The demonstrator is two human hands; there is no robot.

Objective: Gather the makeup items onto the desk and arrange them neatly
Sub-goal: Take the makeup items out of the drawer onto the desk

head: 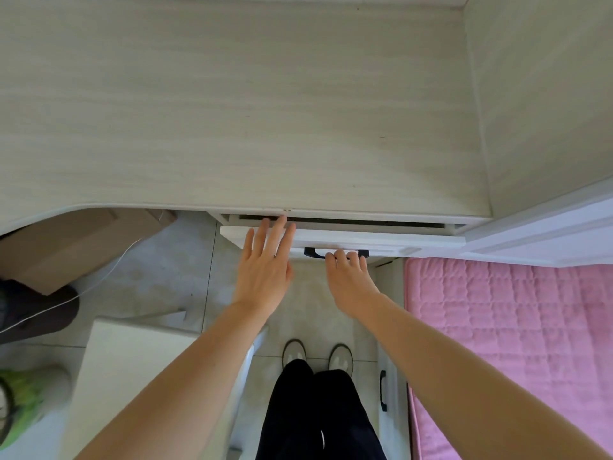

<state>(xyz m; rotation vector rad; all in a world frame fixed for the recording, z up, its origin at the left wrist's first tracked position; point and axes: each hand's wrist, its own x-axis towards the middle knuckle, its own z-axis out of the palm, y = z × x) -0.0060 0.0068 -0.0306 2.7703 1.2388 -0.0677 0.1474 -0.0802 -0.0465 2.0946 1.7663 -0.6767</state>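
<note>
Two hands are at the drawer (381,242) under the front edge of the bench (232,111). The right hand (350,280) has its fingers curled over the black handle (313,253) on the drawer front and grips it. The left hand (265,260) is flat with straight fingers; its fingertips lie on the top edge of the drawer front, at the left end, reaching the dark gap behind it. The hand holds nothing.

The drawer stands slightly out from the bench, showing only a narrow slot. What lies inside cannot be told. No makeup item can be made out in view, on the bench or elsewhere; their whereabouts cannot be told.

The bench top is pale wood grain, running to a wall panel at the right. A second black handle (383,390) shows on the unit lower down, beside the right forearm.

To the right lies a pink quilted bed cover (514,343), with a white frame (547,234) at its head. On the tiled floor (166,277) at the left sit a cardboard box (76,240) under the bench, a dark object (39,310) crossed by a white cable (99,277), a white stool (132,376), and a green and white item (23,403) at the frame edge, too blurred to identify. The person's black trousers (318,416) and light shoes (316,355) show between the forearms.
</note>
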